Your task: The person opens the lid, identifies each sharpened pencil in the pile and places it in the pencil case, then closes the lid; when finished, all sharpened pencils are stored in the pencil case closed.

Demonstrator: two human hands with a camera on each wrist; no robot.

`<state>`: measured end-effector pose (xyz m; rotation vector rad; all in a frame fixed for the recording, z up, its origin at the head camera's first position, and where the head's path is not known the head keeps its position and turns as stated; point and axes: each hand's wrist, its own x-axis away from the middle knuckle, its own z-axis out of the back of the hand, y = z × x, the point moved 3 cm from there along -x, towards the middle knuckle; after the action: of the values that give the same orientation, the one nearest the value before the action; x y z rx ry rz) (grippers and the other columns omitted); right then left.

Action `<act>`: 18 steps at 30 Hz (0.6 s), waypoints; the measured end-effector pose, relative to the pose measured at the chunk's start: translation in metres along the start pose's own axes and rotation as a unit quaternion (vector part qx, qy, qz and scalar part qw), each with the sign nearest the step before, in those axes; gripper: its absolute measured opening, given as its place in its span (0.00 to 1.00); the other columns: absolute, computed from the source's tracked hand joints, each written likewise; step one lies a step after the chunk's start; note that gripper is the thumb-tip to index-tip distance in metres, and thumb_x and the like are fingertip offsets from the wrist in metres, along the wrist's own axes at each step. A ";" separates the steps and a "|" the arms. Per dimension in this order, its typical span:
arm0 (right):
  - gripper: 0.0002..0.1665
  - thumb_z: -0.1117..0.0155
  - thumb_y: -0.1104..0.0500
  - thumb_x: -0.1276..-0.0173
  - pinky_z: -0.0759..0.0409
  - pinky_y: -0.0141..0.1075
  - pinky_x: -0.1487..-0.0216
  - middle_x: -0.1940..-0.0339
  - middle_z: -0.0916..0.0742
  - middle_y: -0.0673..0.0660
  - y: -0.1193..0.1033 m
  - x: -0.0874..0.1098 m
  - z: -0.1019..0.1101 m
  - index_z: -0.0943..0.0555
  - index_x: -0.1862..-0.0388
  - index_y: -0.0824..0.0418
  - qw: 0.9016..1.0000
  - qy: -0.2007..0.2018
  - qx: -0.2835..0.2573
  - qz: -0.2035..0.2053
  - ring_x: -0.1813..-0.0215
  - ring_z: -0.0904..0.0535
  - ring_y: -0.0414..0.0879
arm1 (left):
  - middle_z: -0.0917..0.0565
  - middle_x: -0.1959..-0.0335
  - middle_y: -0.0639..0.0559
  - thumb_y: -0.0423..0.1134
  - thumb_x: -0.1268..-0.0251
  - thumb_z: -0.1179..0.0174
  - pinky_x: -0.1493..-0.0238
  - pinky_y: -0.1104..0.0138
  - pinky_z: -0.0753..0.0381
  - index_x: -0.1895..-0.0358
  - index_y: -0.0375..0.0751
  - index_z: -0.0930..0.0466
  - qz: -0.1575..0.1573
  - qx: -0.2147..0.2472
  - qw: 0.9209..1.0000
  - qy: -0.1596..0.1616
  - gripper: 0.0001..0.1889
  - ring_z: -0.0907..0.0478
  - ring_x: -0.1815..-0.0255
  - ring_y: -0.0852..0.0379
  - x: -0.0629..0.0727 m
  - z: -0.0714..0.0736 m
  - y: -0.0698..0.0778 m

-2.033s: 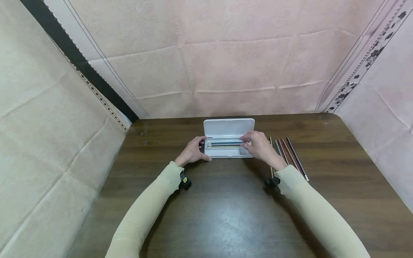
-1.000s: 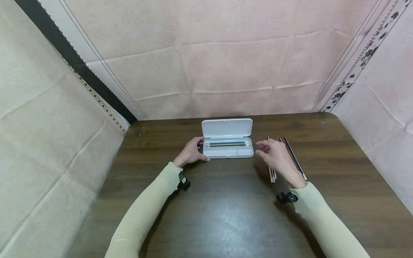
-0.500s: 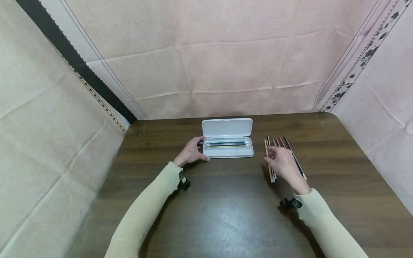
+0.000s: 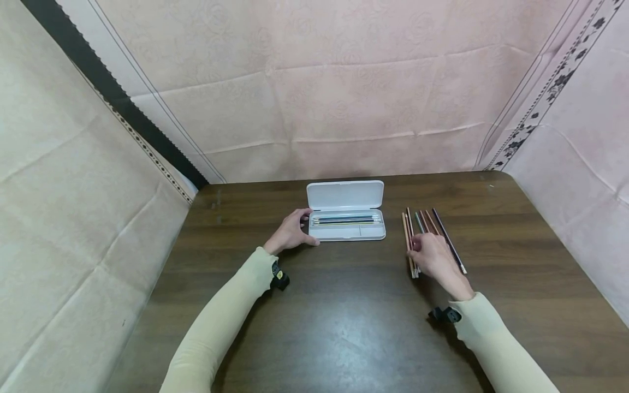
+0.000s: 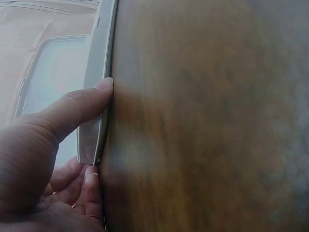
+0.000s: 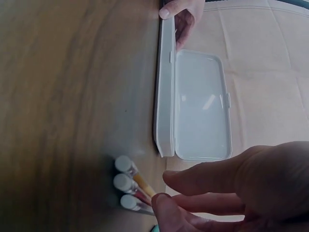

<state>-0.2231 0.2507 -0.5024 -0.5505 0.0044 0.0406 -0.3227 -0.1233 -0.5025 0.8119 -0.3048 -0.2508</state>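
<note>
A white pencil case (image 4: 334, 233) lies with its lid (image 4: 345, 195) raised at the table's far side. Several pencils (image 4: 344, 220) fill its rear compartment lengthwise. My left hand (image 4: 290, 232) grips the case's left end, thumb at the front, fingers around the end, as the left wrist view shows. To the right of the case lies a row of loose pencils (image 4: 406, 232). Over them is my right hand (image 4: 432, 256), its thumb and index finger closed in on a yellow pencil (image 6: 141, 183) with a white end. The right fingers partly hide that pencil and its neighbours.
A dark pencil (image 4: 449, 240) lies slanted at the right of the row. The brown wooden table (image 4: 339, 316) ends just behind the case, where a pale cloth (image 4: 354, 109) hangs. More cloth hangs at both sides.
My right hand has left the case's right end and moved right and nearer to the loose pencils, settling its fingertips there. The left hand has kept its hold on the case.
</note>
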 end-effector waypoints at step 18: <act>0.12 0.34 0.64 0.38 0.31 0.39 0.76 0.84 0.21 0.49 0.046 -0.018 -0.026 0.17 0.80 0.51 0.998 0.029 0.032 0.038 0.75 0.26 0.48 | 0.27 0.21 0.38 0.38 0.43 0.16 0.17 0.47 0.27 0.17 0.41 0.35 -0.006 -0.002 1.000 0.003 0.51 0.26 0.21 0.38 0.002 0.000 0.001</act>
<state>-0.2427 0.2754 -0.5481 -0.4866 0.0828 0.0980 -0.3209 -0.1229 -0.5014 0.8116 -0.2944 -0.2611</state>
